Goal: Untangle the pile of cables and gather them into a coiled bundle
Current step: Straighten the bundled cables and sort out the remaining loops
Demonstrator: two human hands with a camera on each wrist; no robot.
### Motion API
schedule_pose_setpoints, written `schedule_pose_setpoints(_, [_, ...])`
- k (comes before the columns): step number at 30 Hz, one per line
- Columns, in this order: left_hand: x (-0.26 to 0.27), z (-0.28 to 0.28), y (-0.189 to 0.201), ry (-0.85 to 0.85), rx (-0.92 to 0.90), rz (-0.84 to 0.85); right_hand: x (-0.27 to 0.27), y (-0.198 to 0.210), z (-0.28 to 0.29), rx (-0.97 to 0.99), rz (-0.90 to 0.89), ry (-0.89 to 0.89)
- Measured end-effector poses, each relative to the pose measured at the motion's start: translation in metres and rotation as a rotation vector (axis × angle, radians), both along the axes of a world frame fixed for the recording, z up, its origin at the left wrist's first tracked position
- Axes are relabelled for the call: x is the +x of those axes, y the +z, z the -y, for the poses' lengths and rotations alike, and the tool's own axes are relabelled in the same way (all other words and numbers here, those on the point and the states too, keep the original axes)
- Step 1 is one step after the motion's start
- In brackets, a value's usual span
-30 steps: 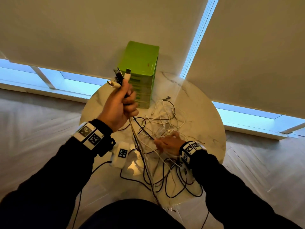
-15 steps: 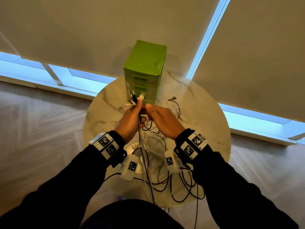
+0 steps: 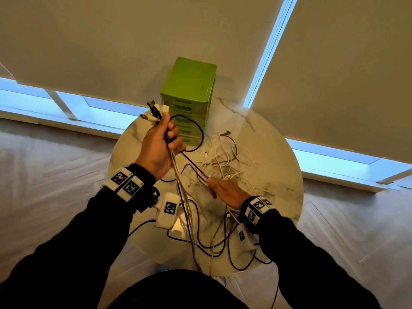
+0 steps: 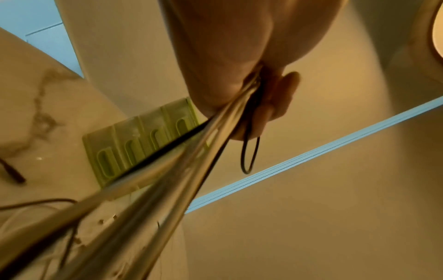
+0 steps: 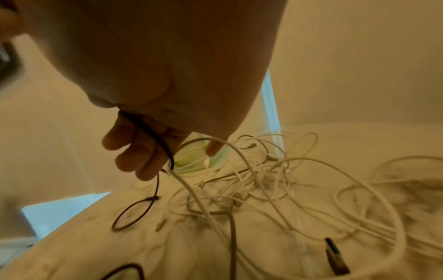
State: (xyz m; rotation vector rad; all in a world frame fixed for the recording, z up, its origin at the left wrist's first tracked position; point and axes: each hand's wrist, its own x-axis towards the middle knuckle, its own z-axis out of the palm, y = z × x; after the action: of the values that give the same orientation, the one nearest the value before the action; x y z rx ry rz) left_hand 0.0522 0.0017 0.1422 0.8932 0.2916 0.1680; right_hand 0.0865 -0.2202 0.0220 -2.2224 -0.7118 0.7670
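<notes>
My left hand [image 3: 160,141] is raised above the table and grips a bundle of black and white cables, whose plug ends [image 3: 156,109] stick out above the fist. A black cable loop [image 3: 196,134] hangs from that fist. The held strands [image 4: 167,180] run taut downward. Lower and nearer me, my right hand [image 3: 223,188] holds the black cable [image 5: 155,136], which passes between its curled fingers [image 5: 134,151]. A loose tangle of white cables [image 3: 225,159] lies on the table beyond the right hand. More black cable loops [image 3: 223,244] trail over the table's near edge.
The cables lie on a round marble table [image 3: 278,186]. A green drawer unit [image 3: 191,94] stands at its far edge, just behind my left hand. A loose USB plug [image 5: 335,257] lies near my right wrist. Blinds and low windows are behind, and wooden floor is around the table.
Half a second ago both hands met at the plug ends. My left hand has since risen with the bundle, and my right hand has slid down the black cable towards me.
</notes>
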Motion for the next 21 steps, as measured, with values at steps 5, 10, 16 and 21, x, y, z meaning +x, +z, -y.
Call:
schedule_pose_setpoints(5, [-0.010,-0.010,0.008,0.113,0.120,0.024,0.037,0.009,0.005,-0.285,0.294,-0.031])
schedule_pose_setpoints(10, [-0.020,-0.001,-0.006,0.086,0.629,-0.038,0.060,0.063,-0.028,-0.094,0.450,-0.292])
schedule_pose_setpoints(16, [-0.021,0.012,-0.019,-0.010,0.485,-0.141,0.019,0.117,-0.081,0.284,0.510,-0.098])
schedule_pose_setpoints(21, [-0.020,0.008,-0.009,0.044,0.344,-0.112,0.003,0.099,-0.079,0.352,0.410,0.108])
